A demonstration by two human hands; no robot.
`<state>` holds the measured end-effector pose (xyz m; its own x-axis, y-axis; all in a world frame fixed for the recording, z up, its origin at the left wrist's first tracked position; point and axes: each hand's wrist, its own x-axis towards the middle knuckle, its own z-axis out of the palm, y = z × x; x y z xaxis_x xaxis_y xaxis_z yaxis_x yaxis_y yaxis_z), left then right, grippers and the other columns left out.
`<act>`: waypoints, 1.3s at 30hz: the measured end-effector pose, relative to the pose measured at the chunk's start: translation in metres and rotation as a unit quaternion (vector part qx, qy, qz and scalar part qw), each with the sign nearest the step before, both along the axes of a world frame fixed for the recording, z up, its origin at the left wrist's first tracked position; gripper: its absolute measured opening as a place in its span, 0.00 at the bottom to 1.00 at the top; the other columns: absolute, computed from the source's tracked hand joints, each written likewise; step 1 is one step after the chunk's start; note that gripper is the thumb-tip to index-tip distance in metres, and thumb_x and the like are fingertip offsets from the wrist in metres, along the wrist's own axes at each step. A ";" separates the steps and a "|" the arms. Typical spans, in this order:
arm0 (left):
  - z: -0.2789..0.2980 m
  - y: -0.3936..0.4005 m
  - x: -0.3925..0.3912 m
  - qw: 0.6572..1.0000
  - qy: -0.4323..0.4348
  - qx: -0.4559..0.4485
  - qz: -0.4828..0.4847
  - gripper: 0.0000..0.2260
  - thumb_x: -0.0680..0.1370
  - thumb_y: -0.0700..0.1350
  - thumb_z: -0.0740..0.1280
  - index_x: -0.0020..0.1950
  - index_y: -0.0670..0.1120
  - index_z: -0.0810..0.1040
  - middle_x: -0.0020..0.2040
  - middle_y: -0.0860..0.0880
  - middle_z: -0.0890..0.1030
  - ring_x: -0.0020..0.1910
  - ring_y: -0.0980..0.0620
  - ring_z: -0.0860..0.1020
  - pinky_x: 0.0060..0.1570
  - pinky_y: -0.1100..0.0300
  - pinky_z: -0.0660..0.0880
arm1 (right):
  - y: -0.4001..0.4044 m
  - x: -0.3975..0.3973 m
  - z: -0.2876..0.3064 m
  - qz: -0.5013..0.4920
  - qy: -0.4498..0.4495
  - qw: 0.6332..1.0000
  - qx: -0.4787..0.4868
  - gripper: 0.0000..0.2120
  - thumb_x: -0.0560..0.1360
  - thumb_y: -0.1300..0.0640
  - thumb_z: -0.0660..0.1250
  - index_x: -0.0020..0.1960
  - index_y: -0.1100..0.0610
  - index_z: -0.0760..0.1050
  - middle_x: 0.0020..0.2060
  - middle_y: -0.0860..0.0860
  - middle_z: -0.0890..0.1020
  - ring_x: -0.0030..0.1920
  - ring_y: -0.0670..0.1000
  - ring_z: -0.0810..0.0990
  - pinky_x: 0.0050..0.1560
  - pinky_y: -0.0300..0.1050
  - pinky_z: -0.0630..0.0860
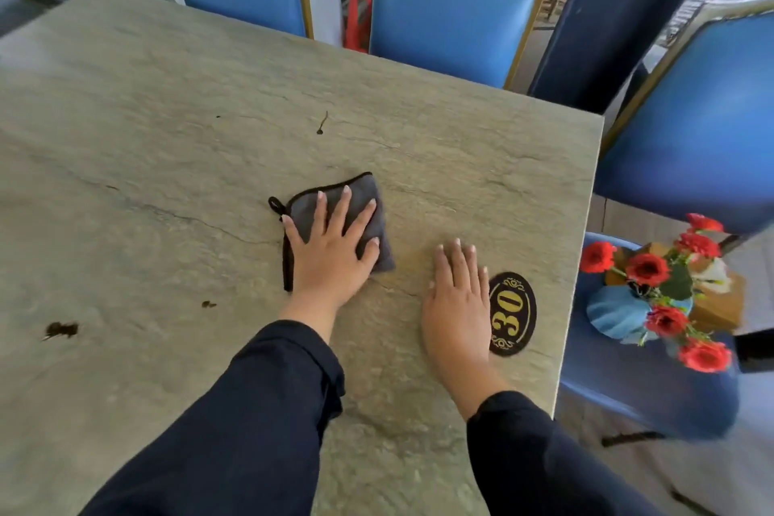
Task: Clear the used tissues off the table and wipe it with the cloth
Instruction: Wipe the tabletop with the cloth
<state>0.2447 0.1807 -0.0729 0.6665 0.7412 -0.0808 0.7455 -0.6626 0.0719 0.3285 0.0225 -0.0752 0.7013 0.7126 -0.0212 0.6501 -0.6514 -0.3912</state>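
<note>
Your left hand (331, 247) presses the grey cloth (368, 197) flat with spread fingers, ready to wipe the bench (167, 96). Your right hand (456, 297) lies open and empty beside it, steadying you.

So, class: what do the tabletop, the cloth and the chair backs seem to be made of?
Tabletop: looks like matte stone or a stone-look laminate, with grey-green veining and crack-like lines.
Cloth: soft grey fabric, perhaps microfibre, with dark stitched edging and a hanging loop.
Chair backs: smooth blue padding, probably vinyl or leather, judging by its sheen, in gold-coloured frames.
</note>
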 end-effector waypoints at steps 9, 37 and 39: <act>-0.002 -0.040 -0.117 0.969 -0.006 0.025 -0.244 0.26 0.78 0.63 0.50 0.75 0.66 0.48 0.79 0.57 0.47 0.78 0.49 0.45 0.69 0.31 0.49 | -0.038 -0.089 -0.004 -0.077 -0.024 0.996 0.031 0.26 0.78 0.63 0.56 0.76 0.59 0.58 0.76 0.54 0.58 0.77 0.53 0.50 0.76 0.48 0.45; 0.001 -0.106 -0.179 0.989 0.013 0.025 -0.148 0.26 0.77 0.63 0.40 0.75 0.65 0.41 0.78 0.57 0.40 0.77 0.46 0.39 0.69 0.30 0.42 | -0.122 -0.174 -0.009 -0.023 0.000 0.996 0.087 0.25 0.78 0.67 0.57 0.75 0.59 0.60 0.75 0.53 0.60 0.77 0.51 0.52 0.74 0.40 0.42; 0.002 -0.137 -0.192 0.974 0.011 0.037 -0.223 0.26 0.78 0.62 0.44 0.76 0.63 0.42 0.79 0.56 0.41 0.77 0.45 0.40 0.69 0.29 0.44 | -0.129 -0.177 -0.008 -0.026 0.003 0.996 0.091 0.24 0.78 0.66 0.57 0.74 0.60 0.61 0.75 0.55 0.62 0.77 0.52 0.54 0.74 0.41 0.43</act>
<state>0.0531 0.0436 -0.0707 0.9220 0.3832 -0.0552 0.3837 -0.9234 -0.0012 0.1518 -0.1062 -0.0832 0.7373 0.6681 0.1000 0.6147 -0.6022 -0.5093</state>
